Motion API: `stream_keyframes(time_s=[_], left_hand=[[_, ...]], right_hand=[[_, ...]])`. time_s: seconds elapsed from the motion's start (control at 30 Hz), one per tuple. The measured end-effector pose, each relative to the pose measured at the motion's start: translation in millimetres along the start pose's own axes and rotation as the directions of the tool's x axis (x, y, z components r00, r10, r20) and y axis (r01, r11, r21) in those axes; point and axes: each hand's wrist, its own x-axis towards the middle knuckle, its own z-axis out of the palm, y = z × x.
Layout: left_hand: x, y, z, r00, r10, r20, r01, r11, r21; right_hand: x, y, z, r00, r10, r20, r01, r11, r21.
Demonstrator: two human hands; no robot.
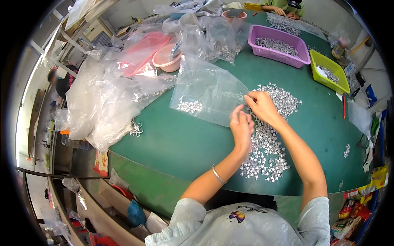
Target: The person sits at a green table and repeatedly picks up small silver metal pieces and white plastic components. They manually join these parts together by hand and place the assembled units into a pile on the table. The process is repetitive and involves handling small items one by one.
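Note:
A large pile of small silvery metal pieces [262,147] spreads over the green table in front of me. Over its left side, my right hand [262,106] is closed in a pinch, and whatever sits between its fingertips is too small to make out. Just below and left of it is my left hand [241,128], its fingers bent and smeared by motion. Beside both hands a clear plastic bag [211,88] lies flat, its right edge close to my fingers. Inside the bag's lower left part is a small heap of similar shiny pieces [189,106].
Crumpled clear bags [102,94] cover the table's left side, near a pink bowl [167,65]. A purple basket [283,59] and a yellow-green basket [328,84] hold metal pieces at the far right. A red pen [344,106] lies near the right edge. Another person's hands [285,13] work at the far end.

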Motion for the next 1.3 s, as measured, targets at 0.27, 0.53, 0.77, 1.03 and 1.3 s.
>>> stream_keyframes(time_s=[0.27,0.53,0.77,1.03,1.3], left_hand=[[17,53,-29,0.856,0.455,-0.247,-0.479,0.877,-0.046],[34,87,-34,0.887,0.442,-0.137,-0.412,0.889,0.199],[-11,61,-48,0.942,0.317,0.108,-0.328,0.806,0.493],[-81,12,-59,0.768,-0.040,0.639,-0.604,0.284,0.745],[-96,-28,-62,0.718,-0.150,0.680,-0.691,-0.032,0.723]], right_hand=[[-41,0,-1,0.992,0.125,0.029,-0.126,0.990,0.064],[-55,-5,5,0.989,0.034,0.147,-0.066,0.973,0.223],[-127,-4,-34,0.975,0.153,0.163,-0.179,0.971,0.161],[-234,-14,-29,0.982,0.187,0.009,-0.176,0.939,-0.295],[-230,22,-18,0.979,-0.042,-0.200,-0.033,0.933,-0.358]])
